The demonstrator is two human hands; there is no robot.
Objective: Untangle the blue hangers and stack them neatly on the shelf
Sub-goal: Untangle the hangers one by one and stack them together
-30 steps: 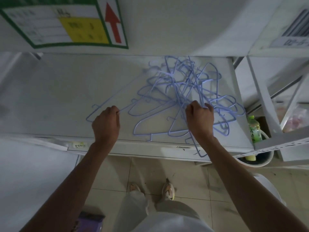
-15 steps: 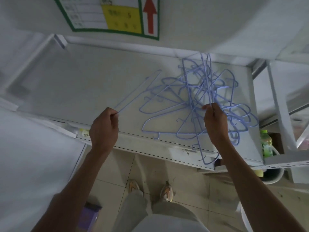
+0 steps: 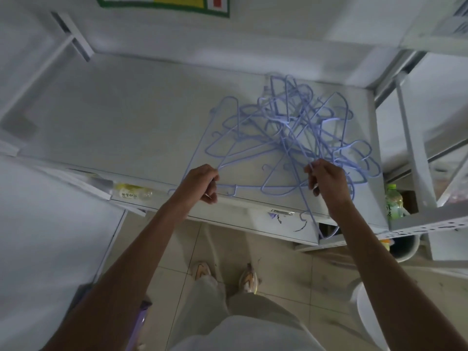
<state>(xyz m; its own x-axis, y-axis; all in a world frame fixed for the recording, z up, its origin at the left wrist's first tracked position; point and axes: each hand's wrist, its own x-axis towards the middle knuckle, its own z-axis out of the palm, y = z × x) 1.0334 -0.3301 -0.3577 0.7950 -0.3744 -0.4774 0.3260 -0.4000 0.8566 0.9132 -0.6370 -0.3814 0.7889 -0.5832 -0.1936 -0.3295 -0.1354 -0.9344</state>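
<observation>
A tangled heap of thin blue wire hangers (image 3: 298, 133) lies on the right half of the white shelf (image 3: 121, 117). My left hand (image 3: 202, 182) is closed on one blue hanger (image 3: 202, 145) at the heap's left edge, near the shelf's front lip; that hanger runs back and up to a rounded corner. My right hand (image 3: 326, 181) pinches wires at the heap's front right. One hanger (image 3: 314, 224) sticks out past the shelf's front edge below my right wrist.
A green bottle (image 3: 393, 201) stands in a white bucket (image 3: 405, 247) to the right, beside a shelf upright (image 3: 415, 153). A yellow label (image 3: 129, 193) sits on the shelf's front lip. A green-framed sign (image 3: 167, 3) hangs above. My shoes (image 3: 225, 274) are on the tiled floor.
My left hand has drawn its hanger out to the left and toward the front edge, so it now stands apart from the heap. My right hand stays on the tangle.
</observation>
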